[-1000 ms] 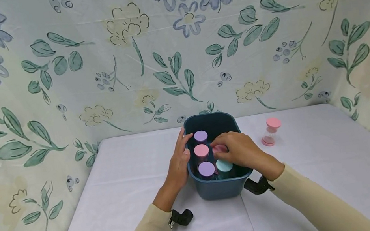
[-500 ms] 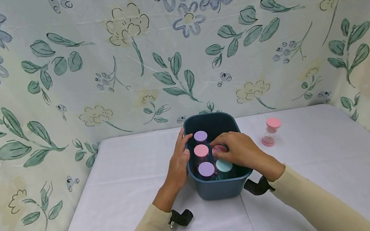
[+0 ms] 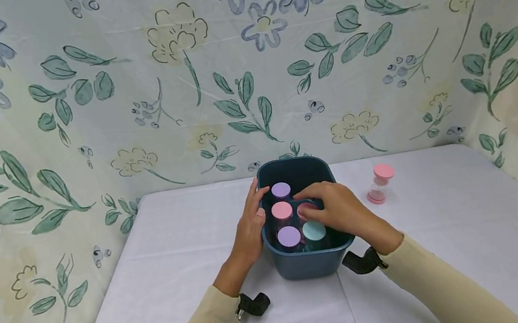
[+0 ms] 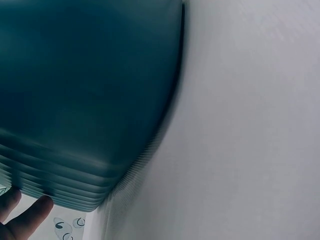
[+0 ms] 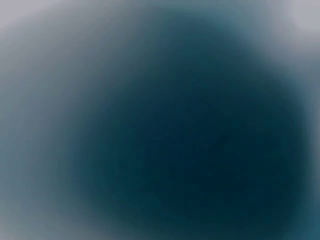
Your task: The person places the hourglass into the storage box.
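A dark blue plastic bin (image 3: 306, 264) stands on the table, holding several small hourglasses with coloured caps. Flat along the bin's left side lies my left hand (image 3: 248, 230), its fingers fairly straight and touching the wall and rim; two of its fingertips (image 4: 45, 201) show against the ribbed outer wall in the left wrist view. Inside the bin, my right hand (image 3: 333, 209) pinches a pink-capped hourglass (image 3: 304, 210), mostly hidden by the fingers. Around it are two purple-capped hourglasses, a pink-capped one (image 3: 282, 211) and a teal-capped one (image 3: 314, 230). The right wrist view is a dark blur.
Another pink hourglass (image 3: 380, 183) stands upright on the white-clothed table (image 3: 428, 214), right of the bin. Behind the table hangs a floral curtain (image 3: 246, 74). The bin's raised rim surrounds the right hand's fingers.
Very little differs. The right hand has shifted slightly to the right, still at the same pink-capped hourglass. The left hand and the bin have stayed in place.
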